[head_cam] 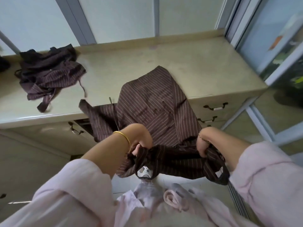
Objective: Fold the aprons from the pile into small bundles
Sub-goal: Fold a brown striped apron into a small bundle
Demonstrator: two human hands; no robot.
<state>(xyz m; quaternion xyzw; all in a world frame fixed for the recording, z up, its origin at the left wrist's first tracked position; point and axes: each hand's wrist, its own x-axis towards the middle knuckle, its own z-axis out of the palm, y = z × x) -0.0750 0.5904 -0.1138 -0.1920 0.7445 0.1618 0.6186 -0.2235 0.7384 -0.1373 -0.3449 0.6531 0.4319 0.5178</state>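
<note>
A brown pinstriped apron (152, 104) lies half on the beige cabinet top (131, 63) and hangs over its front edge toward me. My left hand (140, 142), with a gold bangle on the wrist, grips the apron's near edge on the left. My right hand (204, 145) grips the same edge on the right, and the cloth bunches between the two hands. A black strap loop hangs below my right hand. A crumpled pile of striped aprons (49, 74) sits at the top's far left.
Drawers with dark handles (214, 107) run along the cabinet front; one drawer (83, 124) behind the hanging cloth stands slightly open. Windows rise behind the cabinet. A glass door (270, 54) stands at the right. A dark object (4, 63) shows at the left edge.
</note>
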